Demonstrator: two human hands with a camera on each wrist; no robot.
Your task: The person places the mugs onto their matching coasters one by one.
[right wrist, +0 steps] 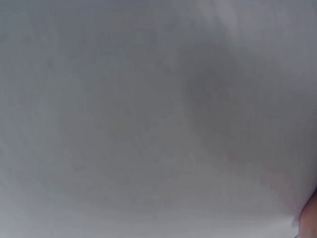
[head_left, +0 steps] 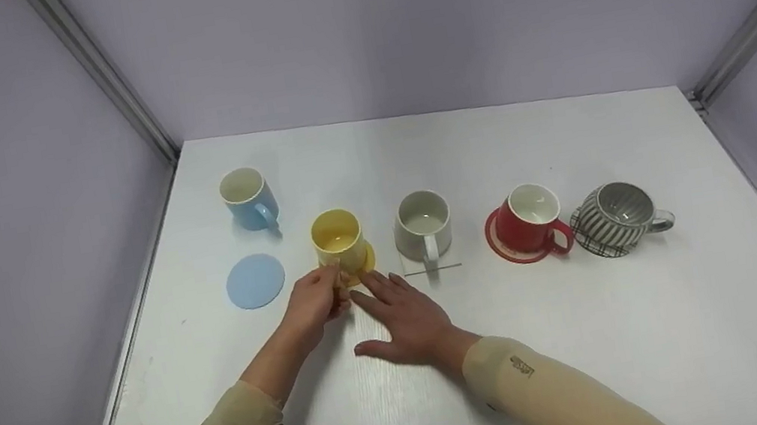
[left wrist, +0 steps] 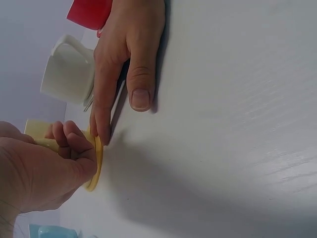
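Observation:
A yellow mug point(head_left: 338, 238) stands upright on a round yellow coaster point(head_left: 368, 258). My left hand point(head_left: 316, 300) grips the mug's handle on the near side; its curled fingers hide most of that handle. Beside it, my right hand point(head_left: 407, 318) lies low over the table with straight fingers and the thumb spread. Its fingertips are at the edge of the yellow coaster, and in the left wrist view one finger appears to touch the coaster point(left wrist: 99, 161). The right wrist view is blurred, with only a bit of skin at the lower right corner.
Left of the yellow mug are a blue mug point(head_left: 254, 205) and, nearer, a round blue coaster point(head_left: 256, 281). To the right stand a pale grey mug point(head_left: 421, 240), a red mug point(head_left: 521, 228) on a red coaster point(head_left: 494, 243) and a striped mug point(head_left: 612, 225) on a dark wire coaster point(head_left: 593, 247).

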